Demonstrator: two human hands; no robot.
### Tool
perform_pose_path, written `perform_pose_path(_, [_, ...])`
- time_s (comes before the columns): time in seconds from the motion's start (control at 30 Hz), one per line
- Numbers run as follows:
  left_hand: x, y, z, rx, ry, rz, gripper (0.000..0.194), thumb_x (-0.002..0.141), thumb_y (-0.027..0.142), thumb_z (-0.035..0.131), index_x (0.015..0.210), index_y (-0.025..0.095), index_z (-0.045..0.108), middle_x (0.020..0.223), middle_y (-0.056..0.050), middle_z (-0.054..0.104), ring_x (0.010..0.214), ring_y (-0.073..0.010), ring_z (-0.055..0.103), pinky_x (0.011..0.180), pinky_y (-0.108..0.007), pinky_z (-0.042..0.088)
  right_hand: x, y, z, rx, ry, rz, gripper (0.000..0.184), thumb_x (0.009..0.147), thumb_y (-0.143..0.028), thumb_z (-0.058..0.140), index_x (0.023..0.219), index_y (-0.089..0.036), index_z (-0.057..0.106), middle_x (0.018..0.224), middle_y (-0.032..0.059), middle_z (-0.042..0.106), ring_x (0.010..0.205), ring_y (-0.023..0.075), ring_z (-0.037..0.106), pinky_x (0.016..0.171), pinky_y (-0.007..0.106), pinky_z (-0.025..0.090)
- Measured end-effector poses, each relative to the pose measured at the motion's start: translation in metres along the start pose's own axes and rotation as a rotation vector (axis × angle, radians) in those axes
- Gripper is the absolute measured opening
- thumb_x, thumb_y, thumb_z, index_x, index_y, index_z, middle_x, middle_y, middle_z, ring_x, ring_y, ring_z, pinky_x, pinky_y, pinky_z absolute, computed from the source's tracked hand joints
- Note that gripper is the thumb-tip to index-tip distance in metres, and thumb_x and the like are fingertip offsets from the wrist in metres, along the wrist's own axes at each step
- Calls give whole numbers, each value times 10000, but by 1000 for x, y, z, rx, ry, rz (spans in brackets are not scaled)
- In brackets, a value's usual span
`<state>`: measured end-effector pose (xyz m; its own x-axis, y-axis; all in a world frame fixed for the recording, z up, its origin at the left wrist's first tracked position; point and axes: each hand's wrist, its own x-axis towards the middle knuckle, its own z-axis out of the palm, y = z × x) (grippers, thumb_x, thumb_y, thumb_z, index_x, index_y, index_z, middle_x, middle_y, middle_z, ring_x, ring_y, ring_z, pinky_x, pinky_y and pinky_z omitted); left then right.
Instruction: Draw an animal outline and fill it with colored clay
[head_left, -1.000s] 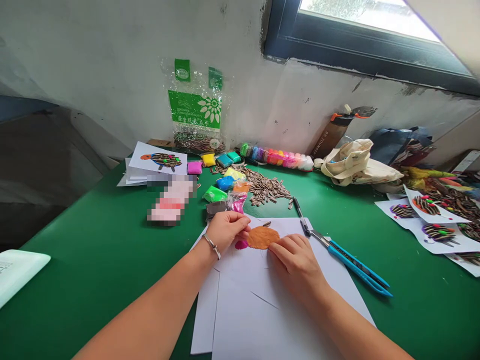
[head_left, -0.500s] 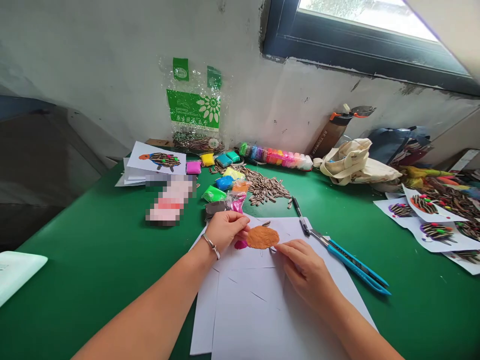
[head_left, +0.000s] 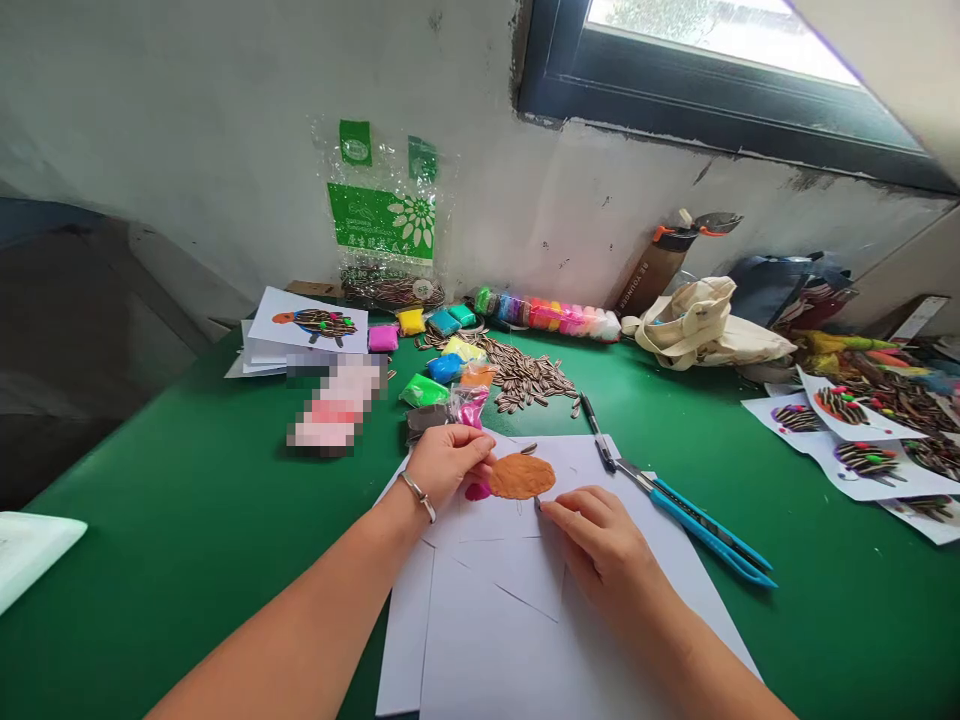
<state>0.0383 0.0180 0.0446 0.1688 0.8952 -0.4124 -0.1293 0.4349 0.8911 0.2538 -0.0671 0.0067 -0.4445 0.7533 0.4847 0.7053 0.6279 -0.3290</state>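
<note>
A flat orange clay disc (head_left: pixel 521 476) lies on white paper sheets (head_left: pixel 495 610) spread over the green table (head_left: pixel 187 520). My left hand (head_left: pixel 448 462), with a bracelet on its wrist, pinches the disc's left edge with closed fingers. A small pink clay bit (head_left: pixel 475 491) sits just under that hand. My right hand (head_left: pixel 600 535) rests on the paper below the disc, thumb and forefinger pinched on a small dark sunflower seed (head_left: pixel 538 503) at the disc's lower rim. Another single seed (head_left: pixel 529 447) lies just above the disc.
Blue scissors (head_left: pixel 701 528) and a pen (head_left: pixel 598 432) lie right of the paper. Behind are a seed pile (head_left: pixel 529 375), clay packets (head_left: pixel 442 365), a clay row (head_left: pixel 551 315), a seed bag (head_left: pixel 384 235), a cloth bag (head_left: pixel 705 325) and a bottle (head_left: pixel 660 265). Finished seed pictures (head_left: pixel 847 425) lie at right, a picture stack (head_left: pixel 307 327) at left.
My right hand has drawn back from the disc's right side and now pinches at its lower edge. My left hand has stayed on the disc's left edge.
</note>
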Motion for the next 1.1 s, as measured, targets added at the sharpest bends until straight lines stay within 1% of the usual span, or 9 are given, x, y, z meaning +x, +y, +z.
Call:
perform_pose_path(0.17, [1, 0, 0, -1, -4, 0, 213, 658, 262, 808, 717, 105, 676, 620, -30, 667, 492, -100, 592, 457, -210, 510, 1, 0, 1, -39, -25, -25, 337, 855, -1, 484, 1123, -167, 603, 921, 96, 634, 844, 211, 540, 743, 375, 470])
perform_pose_path(0.37, [0, 0, 1, -5, -4, 10, 260, 629, 295, 831, 717, 107, 675, 623, -30, 665, 486, -105, 585, 444, -226, 512, -1, 2, 2, -18, -16, 15, 376, 873, -13, 462, 1187, -178, 588, 946, 100, 637, 848, 208, 546, 737, 363, 474])
perform_pose_path(0.5, [0, 0, 0, -9, -5, 9, 281, 612, 309, 844, 712, 109, 673, 619, -28, 662, 482, -106, 584, 440, -227, 510, 2, -1, 4, -105, -43, 23, 337, 873, -30, 483, 1140, -176, 628, 916, 99, 636, 836, 210, 556, 733, 360, 465])
perform_pose_path(0.6, [1, -1, 0, -11, -7, 7, 279, 611, 308, 843, 705, 111, 669, 612, -25, 660, 479, -105, 582, 439, -226, 511, 3, -2, 5, -127, -30, 37, 323, 880, -38, 474, 1119, -176, 643, 905, 98, 633, 828, 209, 555, 724, 360, 461])
perform_pose_path(0.77, [2, -1, 0, -6, -4, 4, 253, 621, 283, 833, 701, 107, 669, 606, -26, 661, 479, -99, 582, 444, -215, 512, 0, 2, 7, -41, -18, 88, 392, 872, -21, 449, 1181, -201, 610, 940, 90, 630, 838, 201, 548, 726, 360, 468])
perform_pose_path(0.87, [1, 0, 1, -3, -1, 5, 246, 624, 277, 826, 703, 105, 668, 608, -28, 660, 478, -101, 579, 431, -216, 509, -1, 4, 8, -31, -9, 85, 440, 862, -1, 443, 1224, -207, 584, 946, 89, 628, 839, 197, 546, 724, 358, 470])
perform_pose_path(0.97, [0, 0, 1, -1, -4, 5, 255, 625, 293, 820, 709, 110, 665, 616, -31, 660, 481, -114, 578, 406, -232, 506, 1, 3, 8, -98, -32, 51, 395, 871, -21, 464, 1192, -201, 608, 932, 96, 625, 838, 205, 546, 726, 369, 462])
perform_pose_path(1.03, [0, 0, 1, 0, -6, 4, 258, 626, 300, 818, 711, 112, 664, 617, -31, 659, 483, -118, 577, 401, -237, 506, 2, 2, 8, -129, -43, 50, 362, 877, -33, 472, 1162, -194, 625, 920, 98, 623, 837, 210, 546, 726, 371, 458])
perform_pose_path(1.1, [1, 0, 2, 3, -5, 5, 251, 628, 294, 815, 712, 111, 665, 619, -32, 659, 484, -116, 578, 407, -235, 508, 2, 1, 8, -124, -47, 61, 367, 872, -27, 468, 1155, -197, 629, 920, 97, 623, 837, 211, 546, 723, 368, 456])
